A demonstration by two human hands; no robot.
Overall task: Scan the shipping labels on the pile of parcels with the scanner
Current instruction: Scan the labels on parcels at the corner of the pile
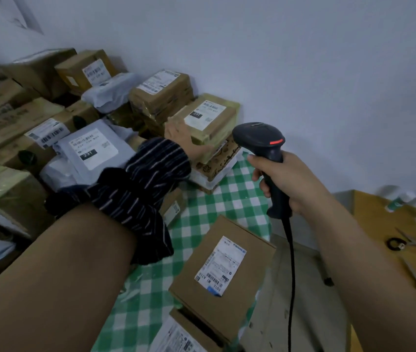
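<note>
A pale wall backs a tabletop [229, 199] covered in green-and-white check cloth, with the parcel pile [49, 128] crowding its left and far side. The parcels mostly lie label-up, which I judge is deliberate so that each can be read without turning it. At least seven labels face the camera, and two carry a black "231" tag. Most parcels are brown boxes, at least two are white mailers, and the full number is hidden by the sleeve.

The left hand [186, 141] reaches across with fingers spread flat against the near side of a box [206, 120] by the wall, probably to steady or angle it. The right hand [278, 184] is clamped round the handle of the one scanner [260, 138], which is raised just right of that box with a red strip lit on its head and its cable hanging down. A nearer box [222, 262] lies apart from the pile.
</note>
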